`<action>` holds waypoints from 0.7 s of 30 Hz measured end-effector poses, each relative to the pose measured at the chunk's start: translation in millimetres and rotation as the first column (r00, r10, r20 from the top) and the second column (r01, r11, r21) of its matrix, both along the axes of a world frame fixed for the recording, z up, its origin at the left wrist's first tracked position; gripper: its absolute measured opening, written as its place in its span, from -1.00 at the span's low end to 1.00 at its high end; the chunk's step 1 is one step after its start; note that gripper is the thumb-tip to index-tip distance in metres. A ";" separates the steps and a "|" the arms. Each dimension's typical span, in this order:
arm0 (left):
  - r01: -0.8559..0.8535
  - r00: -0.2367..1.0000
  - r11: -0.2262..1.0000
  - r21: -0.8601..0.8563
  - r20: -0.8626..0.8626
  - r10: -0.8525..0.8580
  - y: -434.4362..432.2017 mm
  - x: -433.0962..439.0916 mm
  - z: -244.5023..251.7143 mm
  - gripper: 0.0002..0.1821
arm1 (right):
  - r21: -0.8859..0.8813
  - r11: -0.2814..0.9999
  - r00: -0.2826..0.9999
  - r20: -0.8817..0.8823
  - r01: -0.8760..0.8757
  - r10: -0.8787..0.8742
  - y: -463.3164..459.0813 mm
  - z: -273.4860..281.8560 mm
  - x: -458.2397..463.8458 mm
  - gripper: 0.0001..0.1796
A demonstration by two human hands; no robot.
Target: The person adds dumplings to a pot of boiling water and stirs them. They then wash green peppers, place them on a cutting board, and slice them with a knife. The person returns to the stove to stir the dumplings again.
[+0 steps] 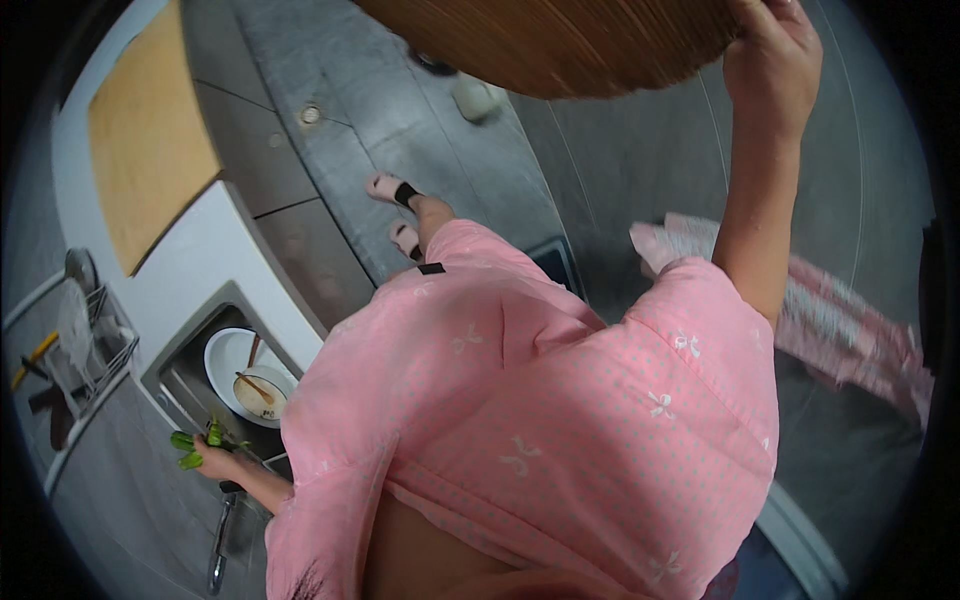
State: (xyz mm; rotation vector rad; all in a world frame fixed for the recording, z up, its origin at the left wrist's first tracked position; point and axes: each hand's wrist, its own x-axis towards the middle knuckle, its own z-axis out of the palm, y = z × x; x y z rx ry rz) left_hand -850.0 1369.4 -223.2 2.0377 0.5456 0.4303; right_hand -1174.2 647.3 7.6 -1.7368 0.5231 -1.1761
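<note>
At the lower left, my left hand (216, 459) grips a bunch of green vegetables (185, 441) above the near corner of the sink (176, 379). A white basin (225, 356) stands in the sink; inside it are a bowl (262, 386) with pale contents and wooden-looking utensils. My right hand (780, 45) is raised at the upper right, its fingers closed on the edge of a large rounded brown tray or lid of thin stalks (570, 41). The frame's top edge cuts off part of this piece.
A wooden board (150, 142) lies on the white counter (206, 255). A wire rack (112, 352) with kitchenware and a faucet (219, 540) are near the sink. A pale rounded container (476, 99) stands on the floor. Patterned pink cloth (832, 315) is behind my right arm.
</note>
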 end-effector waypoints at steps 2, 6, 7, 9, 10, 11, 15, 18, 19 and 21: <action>0.020 0.999 0.993 0.114 0.042 -0.025 -11.4 16.1 2.2 -0.73 | 0.034 0.999 0.995 -0.102 0.019 -0.015 15.9 -13.5 -59.7 -0.83; 0.088 0.996 0.947 0.310 0.001 -0.093 -35.4 36.8 8.7 -0.65 | -0.249 0.914 0.679 -0.612 0.321 -0.405 36.4 -70.6 -161.7 -0.86; 0.094 0.995 0.915 0.392 -0.014 -0.096 -38.6 41.6 10.0 -0.64 | -0.247 0.904 0.594 -0.688 0.350 -0.418 45.8 -84.9 -186.5 -0.77; 0.124 0.990 0.864 0.488 -0.003 -0.140 -40.7 51.2 8.1 -0.63 | -0.192 0.891 0.529 -0.746 0.412 -0.405 67.8 -128.7 -234.1 -0.72; 0.150 0.983 0.857 0.494 0.015 -0.181 -41.3 55.3 5.2 -0.62 | -0.184 0.888 0.522 -0.752 0.421 -0.403 79.1 -148.5 -257.0 -0.72; 0.182 0.977 0.850 0.494 0.009 -0.214 -42.2 58.5 2.1 -0.62 | -0.163 0.868 0.481 -0.777 0.469 -0.406 91.9 -169.1 -280.3 -0.72; 0.212 0.967 0.801 0.559 0.000 -0.256 -58.5 57.0 -0.4 -0.59 | -0.164 0.831 0.361 -0.844 0.531 -0.397 144.1 -245.9 -365.0 -0.74; 0.222 0.961 0.768 0.600 -0.001 -0.277 -87.9 41.2 11.6 -0.57 | -0.189 0.785 0.214 -0.901 0.589 -0.378 173.8 -308.3 -423.7 -0.76; 0.234 0.954 0.777 0.585 0.018 -0.300 -100.1 35.7 18.1 -0.57 | -0.184 0.773 0.204 -0.904 0.607 -0.375 185.0 -326.2 -445.1 -0.76; 0.237 0.955 0.751 0.616 -0.005 -0.298 -118.0 24.1 33.2 -0.56 | -0.208 0.781 0.055 -0.954 0.588 -0.296 203.4 -363.4 -483.9 -0.72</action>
